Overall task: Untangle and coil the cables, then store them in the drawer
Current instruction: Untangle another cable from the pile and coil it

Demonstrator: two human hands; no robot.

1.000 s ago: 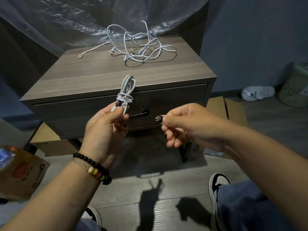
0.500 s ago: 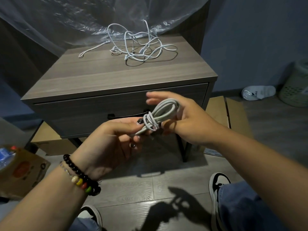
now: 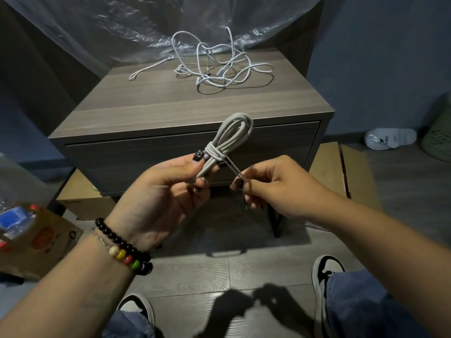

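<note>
Left hand (image 3: pixel 156 191) gripping grey coil (image 3: pixel 225 140) upright, near the closed drawer (image 3: pixel 146 157). Right hand (image 3: pixel 273 189) pinching the coil's loose end, taut from the wrapped middle. Tangled white cables (image 3: pixel 219 67) far on the nightstand (image 3: pixel 136 111), well apart from both hands.

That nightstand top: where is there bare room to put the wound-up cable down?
The nightstand top is bare across its front half and left side, up to the front edge. The tangled white cables crowd the back right.
</note>
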